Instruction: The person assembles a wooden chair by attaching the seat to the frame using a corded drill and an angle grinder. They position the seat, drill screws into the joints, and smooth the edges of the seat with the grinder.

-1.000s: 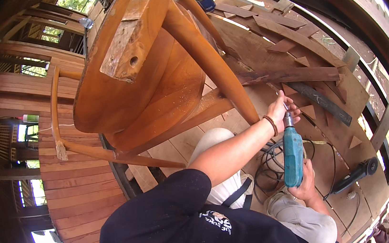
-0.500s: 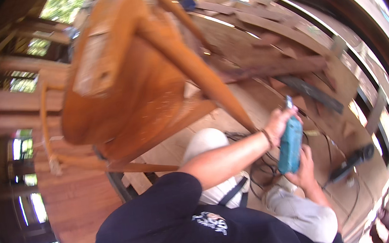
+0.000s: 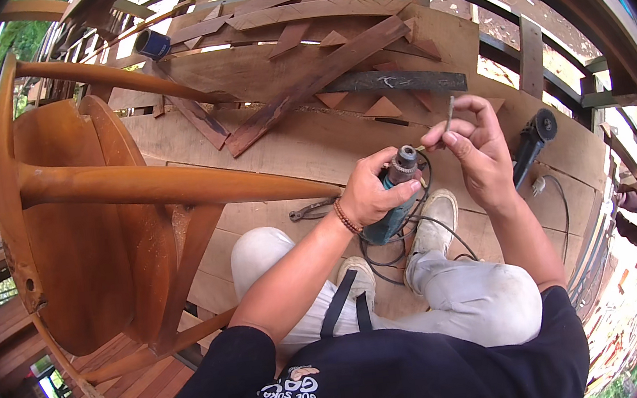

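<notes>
My left hand (image 3: 368,189) is wrapped round the front end of a teal power drill (image 3: 387,228), just below its chuck (image 3: 405,156), which points up and away from me. To the right of the chuck, my right hand (image 3: 482,153) is raised, its thumb and fingers pinched together on a thin greyish strip (image 3: 451,111) that sticks up from the fingertips. What the strip is, I cannot tell. At the left, an orange-brown wooden chair (image 3: 62,220) lies tipped over, and one leg (image 3: 175,184) reaches close to my left wrist.
A dark angle grinder (image 3: 534,144) lies right of my right hand. Black cable (image 3: 380,255) loops around my shoes. A small wrench-like tool (image 3: 312,211) is beside the chair leg. Beyond are wood offcuts (image 3: 321,81), a dark strip (image 3: 399,81) and a blue tin (image 3: 152,44).
My right hand has left the drill's lower end and is now up beside the chuck with the thin strip. The view has turned, so the chair appears farther left.
</notes>
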### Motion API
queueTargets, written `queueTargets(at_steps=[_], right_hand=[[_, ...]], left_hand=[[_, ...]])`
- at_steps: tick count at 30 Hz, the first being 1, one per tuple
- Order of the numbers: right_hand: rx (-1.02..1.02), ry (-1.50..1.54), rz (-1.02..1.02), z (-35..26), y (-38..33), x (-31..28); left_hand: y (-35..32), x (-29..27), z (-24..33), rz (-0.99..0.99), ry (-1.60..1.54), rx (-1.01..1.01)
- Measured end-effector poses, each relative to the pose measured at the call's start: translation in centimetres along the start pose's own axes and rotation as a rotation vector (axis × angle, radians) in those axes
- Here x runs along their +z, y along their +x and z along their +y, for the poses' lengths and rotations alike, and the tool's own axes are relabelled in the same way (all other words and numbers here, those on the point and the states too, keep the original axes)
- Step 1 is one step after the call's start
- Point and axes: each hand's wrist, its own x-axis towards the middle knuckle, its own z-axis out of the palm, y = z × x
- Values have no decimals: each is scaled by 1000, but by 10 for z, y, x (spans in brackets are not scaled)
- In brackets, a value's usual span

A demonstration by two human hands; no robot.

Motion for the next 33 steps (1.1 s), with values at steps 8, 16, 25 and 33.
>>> queueTargets(at_steps=[8,16,25,33], right_hand=[[184,106,-61,10,-1,2],[111,101,27,12,-5,1],[-208,-1013,-234,-34,3,-12],[-422,-1300,-441,-51,25,-13]], left_hand=[[-1,11,-3,-24,51,15],[1,9,-6,-52,82,14],[2,9,-2,-73,70,18],[3,11,-7,-92,37,-43]])
